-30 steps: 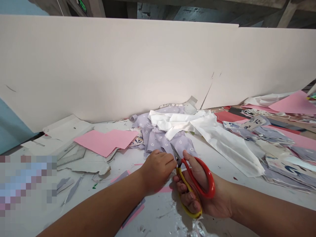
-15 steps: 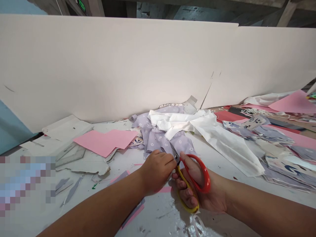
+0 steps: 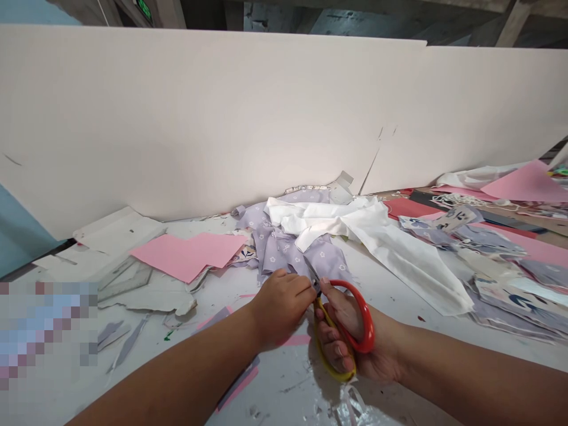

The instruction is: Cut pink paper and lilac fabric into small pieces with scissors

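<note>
A pair of scissors (image 3: 366,324) with one red and one yellow handle is gripped in my right hand (image 3: 344,331), its blades pointing up and away from me. Closed in a fist, my left hand (image 3: 284,307) is right against the scissors near their pivot. Whatever its fingers hold is hidden from view. Just beyond the blades lies lavender cloth (image 3: 326,260) with small white flowers. White fabric (image 3: 390,248) is draped partly over that cloth and stretches to the right.
A white panel (image 3: 222,118) stands upright along the back. Pink paper (image 3: 186,257) and torn white board (image 3: 137,302) lie at left. Several stacked fabric pieces (image 3: 523,299) and a red sheet (image 3: 410,208) are at right. Clear plastic (image 3: 352,405) sits near the front.
My right hand and the scissors have shifted very slightly left along with the whole view. My left hand keeps its closed pose beside the blades.
</note>
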The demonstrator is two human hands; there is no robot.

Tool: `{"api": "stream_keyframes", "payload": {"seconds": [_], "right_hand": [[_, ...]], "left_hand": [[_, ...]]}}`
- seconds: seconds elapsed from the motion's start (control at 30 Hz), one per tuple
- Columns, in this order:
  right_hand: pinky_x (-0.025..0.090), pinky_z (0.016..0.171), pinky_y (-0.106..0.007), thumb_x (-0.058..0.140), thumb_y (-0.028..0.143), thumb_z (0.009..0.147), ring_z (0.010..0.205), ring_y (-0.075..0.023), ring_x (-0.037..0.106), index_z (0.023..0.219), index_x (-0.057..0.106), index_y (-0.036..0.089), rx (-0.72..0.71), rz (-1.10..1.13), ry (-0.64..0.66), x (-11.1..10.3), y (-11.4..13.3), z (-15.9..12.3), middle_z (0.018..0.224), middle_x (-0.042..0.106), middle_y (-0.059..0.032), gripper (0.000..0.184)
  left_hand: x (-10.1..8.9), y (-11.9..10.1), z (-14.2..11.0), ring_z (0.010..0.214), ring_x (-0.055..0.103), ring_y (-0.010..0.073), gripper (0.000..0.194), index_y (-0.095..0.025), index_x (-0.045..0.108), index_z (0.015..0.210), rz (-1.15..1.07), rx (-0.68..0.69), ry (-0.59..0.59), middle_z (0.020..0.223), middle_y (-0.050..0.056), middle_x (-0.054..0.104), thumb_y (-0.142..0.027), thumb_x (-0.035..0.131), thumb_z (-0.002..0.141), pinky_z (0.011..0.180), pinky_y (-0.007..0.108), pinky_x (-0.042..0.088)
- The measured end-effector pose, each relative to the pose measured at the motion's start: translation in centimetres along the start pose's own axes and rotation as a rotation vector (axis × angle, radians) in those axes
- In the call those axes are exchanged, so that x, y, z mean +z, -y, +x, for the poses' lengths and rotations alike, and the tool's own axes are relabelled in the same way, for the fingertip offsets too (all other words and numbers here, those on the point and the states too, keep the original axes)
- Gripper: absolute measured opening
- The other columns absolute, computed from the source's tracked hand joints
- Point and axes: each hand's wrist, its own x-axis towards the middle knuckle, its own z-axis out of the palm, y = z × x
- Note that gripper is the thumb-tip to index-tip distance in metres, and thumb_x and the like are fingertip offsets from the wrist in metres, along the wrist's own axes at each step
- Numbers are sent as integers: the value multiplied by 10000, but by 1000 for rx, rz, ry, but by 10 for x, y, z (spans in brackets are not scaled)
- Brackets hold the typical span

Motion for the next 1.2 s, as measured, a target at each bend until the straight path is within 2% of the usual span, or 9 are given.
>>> {"api": "stream_keyframes", "payload": {"seconds": [0.23,0.47,0.67,0.8,0.93,1.07,1.2], "right_hand": [[253,268,-144,331,587,773,277,-60,305,562,351,189,20,73,33,-4,-2,5,362,316,64,451],[244,307,-140,379,655,697,327,-48,302,610,414,179,111,143,196,-13,-1,6,439,326,60,485],[248,340,-163,409,754,574,357,-58,318,661,438,180,125,62,181,-23,-4,-3,499,372,50,581],[250,349,-168,396,776,551,364,-63,337,686,440,184,161,75,230,-30,-5,-8,519,382,49,609],[242,350,-161,347,781,574,355,-62,334,683,428,183,205,84,251,-29,-1,-16,503,378,49,613],[240,350,-153,309,776,600,352,-63,347,677,427,181,177,100,289,-26,5,-22,496,390,45,611],[248,347,-148,344,772,585,353,-61,342,686,430,178,170,100,290,-24,9,-23,494,391,46,609]], "left_hand": [[1,0,0,628,440,128,94,-169,480,754,-16,-10,1,699,3,502,-151,387,761,585,305,278],[-1,0,0,618,434,127,116,-167,480,723,-41,-31,-10,704,14,514,-161,376,773,588,304,279],[3,1,-1,637,451,132,126,-176,500,762,-30,-71,-63,711,11,523,-183,378,794,602,301,280],[2,4,0,661,482,124,167,-185,518,767,-58,-135,-127,721,4,546,-184,361,825,621,291,297],[-7,7,4,690,494,120,186,-187,533,767,-160,-253,-175,736,3,555,-217,366,843,643,271,331],[-16,10,9,718,501,119,158,-191,533,767,-305,-389,-247,767,2,552,-242,398,832,651,248,366],[-22,12,14,711,496,117,148,-192,532,738,-389,-452,-297,743,-4,542,-248,422,820,643,236,382]]}}
